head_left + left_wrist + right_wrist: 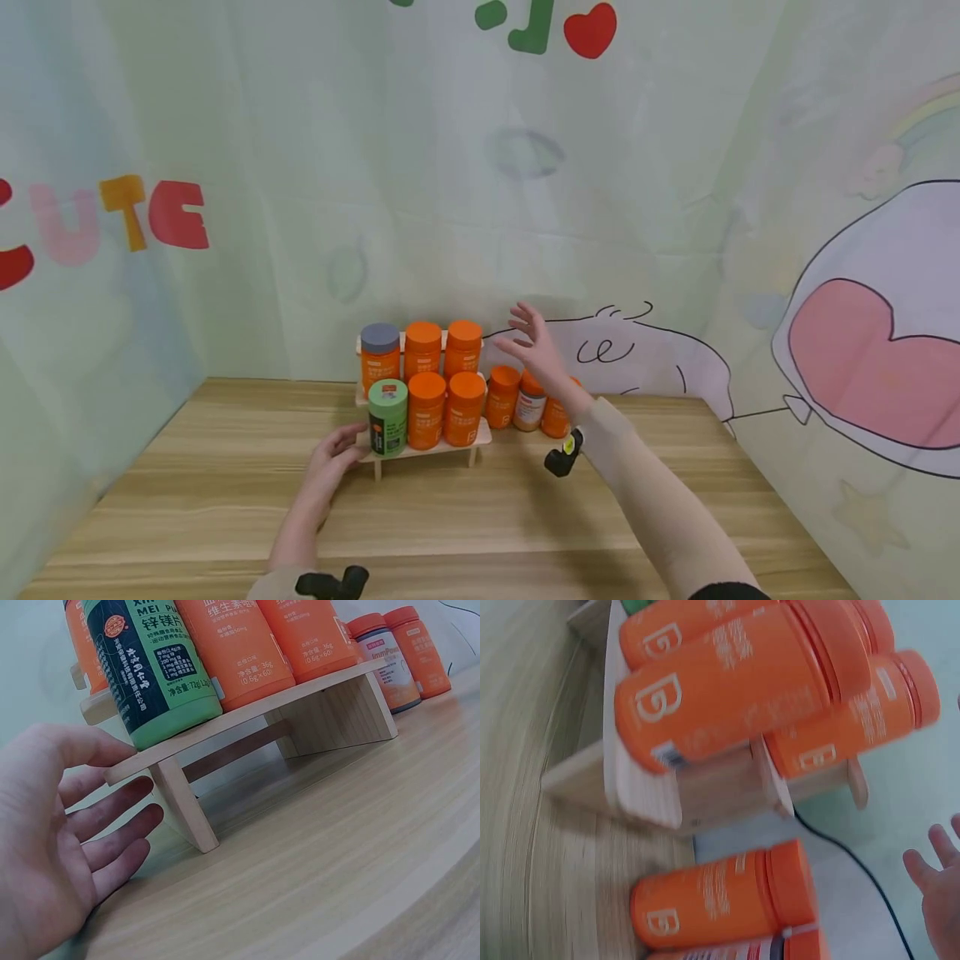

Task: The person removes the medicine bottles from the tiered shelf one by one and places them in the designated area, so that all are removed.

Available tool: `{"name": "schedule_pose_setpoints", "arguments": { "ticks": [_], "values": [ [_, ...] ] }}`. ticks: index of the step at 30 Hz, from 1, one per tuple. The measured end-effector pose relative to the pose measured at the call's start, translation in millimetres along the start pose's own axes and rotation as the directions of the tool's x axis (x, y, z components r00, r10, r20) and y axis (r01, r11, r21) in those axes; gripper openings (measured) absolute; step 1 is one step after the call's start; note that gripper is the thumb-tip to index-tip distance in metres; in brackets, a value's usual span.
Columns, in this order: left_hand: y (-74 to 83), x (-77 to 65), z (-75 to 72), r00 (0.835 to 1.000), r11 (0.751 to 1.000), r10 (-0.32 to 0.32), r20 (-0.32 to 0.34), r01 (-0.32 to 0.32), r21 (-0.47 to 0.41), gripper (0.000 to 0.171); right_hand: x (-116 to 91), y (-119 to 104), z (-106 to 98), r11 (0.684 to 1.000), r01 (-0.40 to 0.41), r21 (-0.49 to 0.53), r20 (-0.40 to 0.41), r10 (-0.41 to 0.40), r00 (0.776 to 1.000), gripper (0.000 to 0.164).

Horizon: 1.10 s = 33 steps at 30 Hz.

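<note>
A two-step wooden rack (483,433) stands near the back of the table. On its lower step are a green bottle (387,429) and two orange bottles (426,417). The upper step carries an orange bottle with a grey-blue lid (380,360) and two orange-lidded ones. My left hand (330,462) holds the left end of the lower step. In the left wrist view, one digit lies over the board corner (120,771) beside the green bottle, the other fingers below. My right hand (538,350) is raised over the row right of the rack, fingers spread, holding nothing.
Right of the rack, an orange bottle (502,398), a white-labelled bottle (528,408) and another orange bottle (555,418) stand on the wooden table (465,533). A printed cloth (420,217) hangs behind. A dark cable (855,859) runs behind the rack.
</note>
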<state>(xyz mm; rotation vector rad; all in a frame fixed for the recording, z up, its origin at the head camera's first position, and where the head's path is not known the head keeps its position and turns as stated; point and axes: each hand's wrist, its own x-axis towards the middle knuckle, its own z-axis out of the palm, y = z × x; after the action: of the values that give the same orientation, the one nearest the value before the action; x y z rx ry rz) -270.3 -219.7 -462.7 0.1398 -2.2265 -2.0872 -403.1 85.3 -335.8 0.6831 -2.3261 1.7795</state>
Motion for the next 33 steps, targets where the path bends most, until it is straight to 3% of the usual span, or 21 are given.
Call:
{"name": "schedule_pose_setpoints", "arguments": {
  "ticks": [13, 23, 33],
  "values": [
    [3.0, 0.6, -0.8, 1.0, 1.0, -0.016, -0.016, 0.017, 0.02, 0.05, 6, -16, 29, 0.998, -0.065, 0.018, 0.217, 0.059, 0.974, 0.079],
    [0.9, 1.5, 0.1, 1.0, 1.0, -0.018, -0.011, 0.018, 0.018, 0.05, 3, -11, 42, 0.992, -0.123, -0.005, 0.228, 0.121, 0.966, 0.078],
    [0.0, 1.1, 1.0, 1.0, 1.0, -0.012, -0.011, 0.012, 0.008, 0.051, 4, -9, 49, 0.996, -0.082, 0.038, 0.231, 0.071, 0.97, 0.07]
  ]
}}
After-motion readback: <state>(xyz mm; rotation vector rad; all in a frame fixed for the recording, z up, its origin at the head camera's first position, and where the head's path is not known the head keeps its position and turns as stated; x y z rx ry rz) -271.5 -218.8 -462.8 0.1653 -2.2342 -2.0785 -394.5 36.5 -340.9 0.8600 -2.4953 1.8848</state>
